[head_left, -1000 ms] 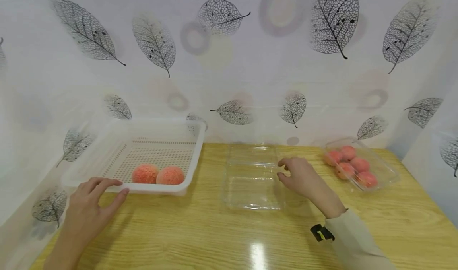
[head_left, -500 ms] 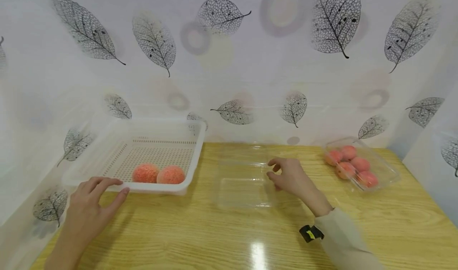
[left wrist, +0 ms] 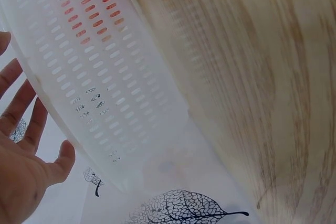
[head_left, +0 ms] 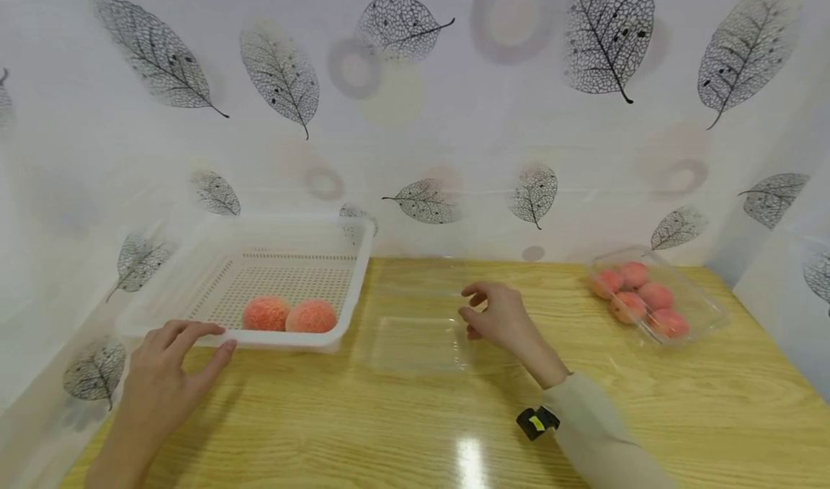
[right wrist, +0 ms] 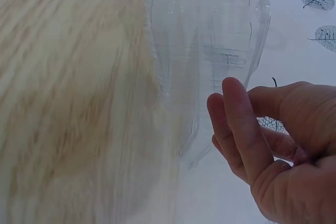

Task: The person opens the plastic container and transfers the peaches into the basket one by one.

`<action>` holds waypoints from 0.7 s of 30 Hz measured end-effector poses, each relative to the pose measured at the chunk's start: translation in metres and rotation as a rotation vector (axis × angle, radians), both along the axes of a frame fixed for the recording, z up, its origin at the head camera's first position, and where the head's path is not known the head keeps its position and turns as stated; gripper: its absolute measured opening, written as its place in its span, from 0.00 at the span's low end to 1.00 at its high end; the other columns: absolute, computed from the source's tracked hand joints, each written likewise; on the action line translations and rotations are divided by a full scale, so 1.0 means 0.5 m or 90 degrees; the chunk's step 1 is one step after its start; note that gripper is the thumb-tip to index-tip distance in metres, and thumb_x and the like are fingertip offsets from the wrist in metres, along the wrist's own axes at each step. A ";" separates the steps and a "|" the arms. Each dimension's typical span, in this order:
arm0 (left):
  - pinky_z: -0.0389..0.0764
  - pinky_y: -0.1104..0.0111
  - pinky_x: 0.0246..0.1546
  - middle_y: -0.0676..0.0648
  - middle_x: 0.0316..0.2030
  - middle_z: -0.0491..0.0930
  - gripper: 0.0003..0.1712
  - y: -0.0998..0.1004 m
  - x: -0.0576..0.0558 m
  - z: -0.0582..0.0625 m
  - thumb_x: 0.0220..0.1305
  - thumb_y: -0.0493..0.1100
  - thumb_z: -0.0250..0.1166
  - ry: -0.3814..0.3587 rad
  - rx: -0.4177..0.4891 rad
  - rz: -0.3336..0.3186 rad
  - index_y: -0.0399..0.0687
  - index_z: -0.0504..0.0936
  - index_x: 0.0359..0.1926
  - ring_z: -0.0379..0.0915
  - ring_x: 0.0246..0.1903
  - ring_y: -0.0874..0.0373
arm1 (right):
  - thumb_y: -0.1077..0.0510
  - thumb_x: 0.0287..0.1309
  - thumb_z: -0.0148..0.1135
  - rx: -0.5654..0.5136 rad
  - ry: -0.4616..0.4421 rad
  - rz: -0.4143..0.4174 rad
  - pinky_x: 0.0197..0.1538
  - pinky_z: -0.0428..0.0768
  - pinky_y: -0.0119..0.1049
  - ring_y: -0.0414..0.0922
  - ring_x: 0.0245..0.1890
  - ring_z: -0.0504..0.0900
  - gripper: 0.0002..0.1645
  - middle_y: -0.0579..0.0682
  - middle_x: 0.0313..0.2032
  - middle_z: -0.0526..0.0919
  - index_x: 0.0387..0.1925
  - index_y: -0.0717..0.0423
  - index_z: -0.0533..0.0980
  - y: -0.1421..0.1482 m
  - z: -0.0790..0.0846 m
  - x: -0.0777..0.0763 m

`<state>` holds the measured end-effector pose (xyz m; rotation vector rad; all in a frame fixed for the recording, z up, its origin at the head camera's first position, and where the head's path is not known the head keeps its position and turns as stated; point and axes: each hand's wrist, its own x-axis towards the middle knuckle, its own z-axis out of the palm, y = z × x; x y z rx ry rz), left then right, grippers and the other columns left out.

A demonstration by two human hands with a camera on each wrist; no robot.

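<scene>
My left hand (head_left: 162,381) rests its fingertips on the front-left rim of a white perforated plastic basket (head_left: 353,287). In the left wrist view its fingers are spread beside the basket's slotted wall (left wrist: 100,72). Two pinkish-orange peaches (head_left: 266,314) lie side by side against the basket's front wall. At the middle of the table, my right hand (head_left: 499,320) touches the right edge of a clear plastic box (head_left: 418,345), fingers loosely bent and thumb apart from the index finger. The right wrist view shows the fingertips beside the box's transparent wall (right wrist: 210,30).
A second clear box (head_left: 697,316) with several peaches (head_left: 656,296) stands at the back right of the wooden table (head_left: 363,431). A leaf-patterned sheet (head_left: 454,114) forms the back and sides. A black device (head_left: 538,423) sits at the right wrist.
My right hand has moved left, and the clear box has slid left with it towards the basket. The left hand stays at the basket's rim.
</scene>
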<state>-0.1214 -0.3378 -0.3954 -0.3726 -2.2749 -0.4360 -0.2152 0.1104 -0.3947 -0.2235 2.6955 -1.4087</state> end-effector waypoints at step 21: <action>0.69 0.49 0.41 0.39 0.36 0.81 0.17 0.005 0.005 0.013 0.44 0.36 0.78 -0.017 0.001 0.003 0.40 0.85 0.38 0.76 0.39 0.38 | 0.56 0.68 0.63 0.107 0.096 0.031 0.30 0.84 0.35 0.46 0.33 0.88 0.19 0.63 0.51 0.85 0.57 0.58 0.80 0.037 0.027 0.025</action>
